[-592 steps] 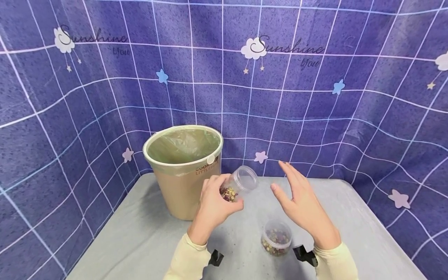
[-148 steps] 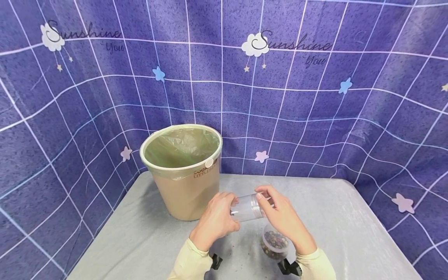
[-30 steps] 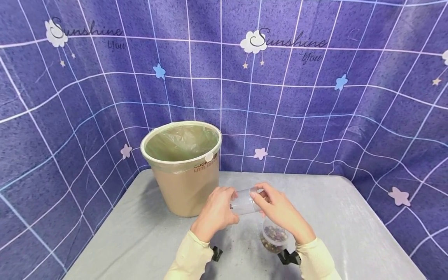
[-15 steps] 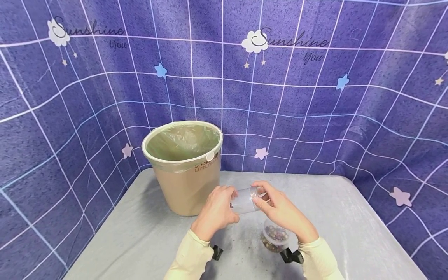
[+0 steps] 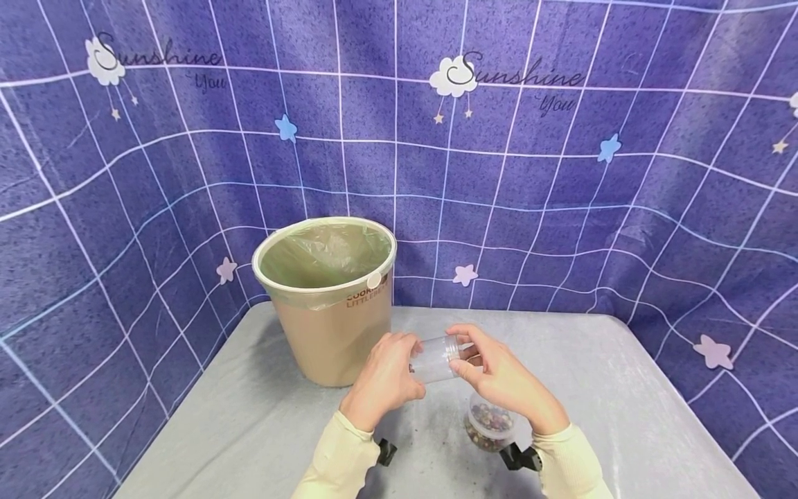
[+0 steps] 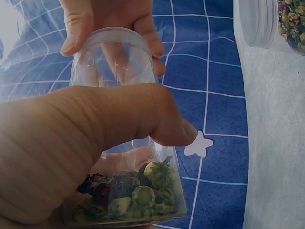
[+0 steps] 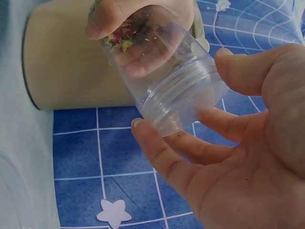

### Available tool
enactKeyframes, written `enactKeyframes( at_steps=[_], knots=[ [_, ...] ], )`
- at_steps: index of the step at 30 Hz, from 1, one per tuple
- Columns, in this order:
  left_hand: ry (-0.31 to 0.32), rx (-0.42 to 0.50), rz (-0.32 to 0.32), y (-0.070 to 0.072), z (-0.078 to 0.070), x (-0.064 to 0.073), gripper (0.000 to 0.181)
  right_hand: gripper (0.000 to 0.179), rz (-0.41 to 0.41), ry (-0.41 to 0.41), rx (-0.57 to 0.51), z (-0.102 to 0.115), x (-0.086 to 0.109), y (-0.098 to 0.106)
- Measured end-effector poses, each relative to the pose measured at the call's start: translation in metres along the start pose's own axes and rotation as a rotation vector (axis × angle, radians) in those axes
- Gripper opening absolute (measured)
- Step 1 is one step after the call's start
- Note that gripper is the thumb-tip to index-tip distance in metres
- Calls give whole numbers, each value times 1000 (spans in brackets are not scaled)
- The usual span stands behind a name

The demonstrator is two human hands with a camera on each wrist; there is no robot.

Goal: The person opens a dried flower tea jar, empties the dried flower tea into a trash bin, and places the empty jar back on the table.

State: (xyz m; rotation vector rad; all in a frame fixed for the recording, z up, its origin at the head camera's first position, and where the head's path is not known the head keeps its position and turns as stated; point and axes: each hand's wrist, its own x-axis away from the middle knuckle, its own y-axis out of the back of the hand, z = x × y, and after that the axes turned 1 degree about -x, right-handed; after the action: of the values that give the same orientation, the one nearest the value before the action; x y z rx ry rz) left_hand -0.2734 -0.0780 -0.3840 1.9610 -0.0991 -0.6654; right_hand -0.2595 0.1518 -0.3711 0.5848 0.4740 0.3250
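Note:
A clear plastic jar [image 5: 432,360] of dried flowers [image 6: 145,191] is held tilted above the table, its lidded end toward the right. My left hand [image 5: 388,374] grips it near the base, thumb across one side and fingers around the other. My right hand [image 5: 495,371] is at the other end, with thumb and fingers curled around the clear lid [image 7: 190,107]. In the right wrist view, its fingertips are at the lid's edge and the palm is apart from it. A second clear jar [image 5: 489,424] with dried flowers stands upright on the table below my right hand.
A beige bin [image 5: 333,333] with a green liner bag [image 5: 324,256] stands at the back left, close to my left hand. The grey table [image 5: 212,430] meets a blue grid-patterned curtain [image 5: 524,173] behind and at both sides. Small dark crumbs lie on the table.
Much earlier, my right hand was apart from the held jar; now it is around the lid. Over the last second, its thumb and fingers have shifted slightly on the lid. My left hand keeps its grip.

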Motion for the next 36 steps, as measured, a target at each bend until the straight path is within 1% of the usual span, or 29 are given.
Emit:
enactKeyframes(
  at_steps=[7, 13, 27, 32, 36],
  knots=[
    [4, -3, 3, 0, 0, 0, 50, 53, 8, 42, 9, -2, 0, 1],
    [0, -4, -3, -2, 0, 0, 51, 52, 15, 75, 3, -5, -1, 1],
    [-5, -1, -6, -3, 0, -1, 49, 53, 36, 49, -16, -3, 0, 3],
    [-3, 1, -2, -3, 0, -1, 50, 50, 16, 44, -9, -3, -1, 3],
    [-2, -9, 0, -3, -1, -1, 50, 44, -43, 16, 29, -4, -3, -1]
  ],
)
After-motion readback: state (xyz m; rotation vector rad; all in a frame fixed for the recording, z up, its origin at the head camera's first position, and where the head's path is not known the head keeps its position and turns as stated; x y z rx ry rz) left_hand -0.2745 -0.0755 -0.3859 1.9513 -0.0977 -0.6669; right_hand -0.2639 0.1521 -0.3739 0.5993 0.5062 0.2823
